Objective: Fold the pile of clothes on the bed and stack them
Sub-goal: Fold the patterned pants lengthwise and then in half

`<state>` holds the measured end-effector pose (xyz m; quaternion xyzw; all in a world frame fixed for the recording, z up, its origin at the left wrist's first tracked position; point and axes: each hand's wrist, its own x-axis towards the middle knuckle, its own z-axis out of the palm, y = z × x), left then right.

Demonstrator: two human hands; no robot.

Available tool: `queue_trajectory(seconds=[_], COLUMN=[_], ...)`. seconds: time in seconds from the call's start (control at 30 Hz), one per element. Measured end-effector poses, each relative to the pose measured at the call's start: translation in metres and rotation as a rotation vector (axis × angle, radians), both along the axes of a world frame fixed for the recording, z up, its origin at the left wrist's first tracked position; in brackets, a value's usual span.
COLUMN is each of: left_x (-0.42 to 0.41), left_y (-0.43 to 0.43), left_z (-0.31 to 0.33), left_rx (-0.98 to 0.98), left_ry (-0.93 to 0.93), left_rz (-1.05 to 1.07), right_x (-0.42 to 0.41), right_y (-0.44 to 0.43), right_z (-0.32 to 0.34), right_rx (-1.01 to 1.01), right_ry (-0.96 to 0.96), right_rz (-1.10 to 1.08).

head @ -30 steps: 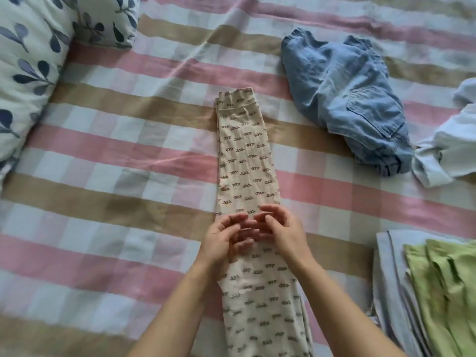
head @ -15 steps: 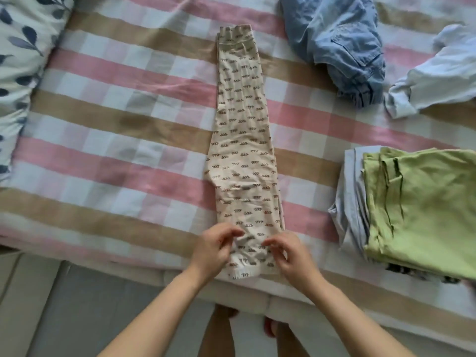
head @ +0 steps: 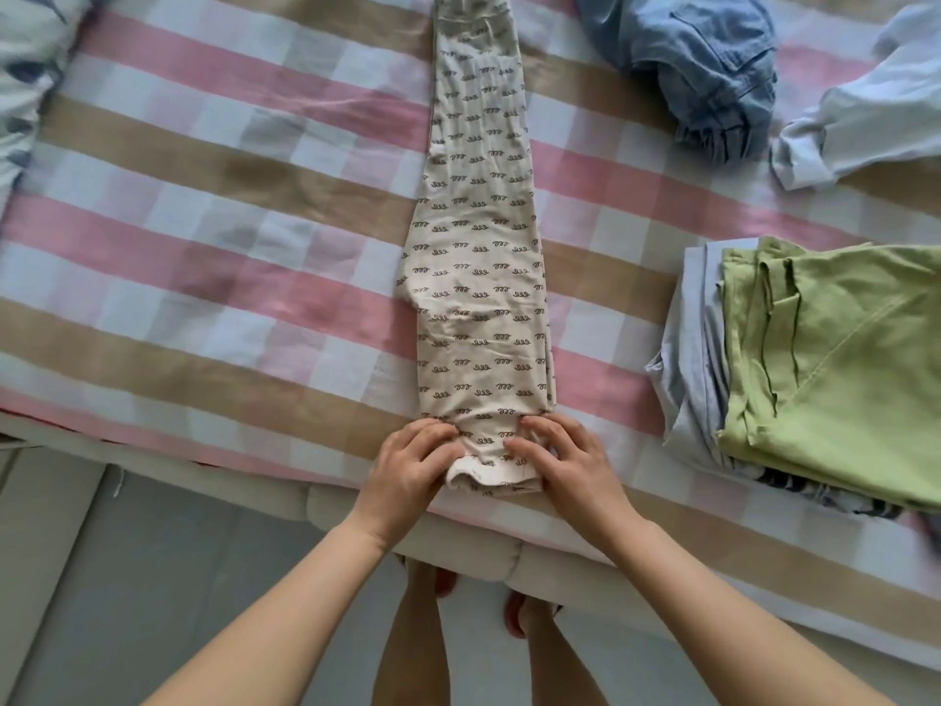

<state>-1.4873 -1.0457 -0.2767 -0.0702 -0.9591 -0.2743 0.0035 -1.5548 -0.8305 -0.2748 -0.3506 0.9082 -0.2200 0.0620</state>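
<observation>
Left hand (head: 412,461) and right hand (head: 565,463) pinch the near hem of the patterned trousers (head: 478,277), stretched lengthways mid-bed (head: 203,247); an uneven lift could skew the fold or drag it off the near edge

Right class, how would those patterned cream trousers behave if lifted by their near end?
Probably floppy: the trousers lie flat, their near end buckling where the left hand and right hand grip it. Likely light, since the fabric looks thin.
</observation>
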Motion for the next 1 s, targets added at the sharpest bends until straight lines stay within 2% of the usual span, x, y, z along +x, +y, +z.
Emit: queue_trajectory(seconds=[0.13, 0.2, 0.33, 0.47, 0.67, 0.87, 1.0], left_x=[-0.010, -0.024, -0.077, -0.155, -0.241, -0.252, -0.226], left_y=[-0.005, -0.006, -0.012, -0.027, -0.050, -0.054, -0.056], left_z=[0.013, 0.023, 0.047, 0.049, 0.017, 0.004, 0.004], left_rx=[0.211, 0.366, 0.542, 0.703, 0.701, 0.762, 0.804], left_ry=[0.050, 0.074, 0.072, -0.055, -0.280, -0.400, -0.411], left_rz=[0.055, 0.141, 0.391, 0.592, 0.679, 0.705, 0.804], right_x=[-0.021, -0.039, -0.082, -0.132, -0.195, -0.213, -0.202], right_y=[-0.006, -0.013, -0.035, -0.064, -0.100, -0.105, -0.106], right_z=[0.009, 0.018, 0.037, 0.039, 0.015, -0.012, -0.002], right_rx=[-0.119, -0.277, -0.555, -0.590, -0.601, -0.399, -0.432], right_ry=[-0.097, -0.233, -0.570, -0.673, -0.712, -0.691, -0.651], right_rz=[-0.094, -0.169, -0.362, -0.532, -0.655, -0.781, -0.854])
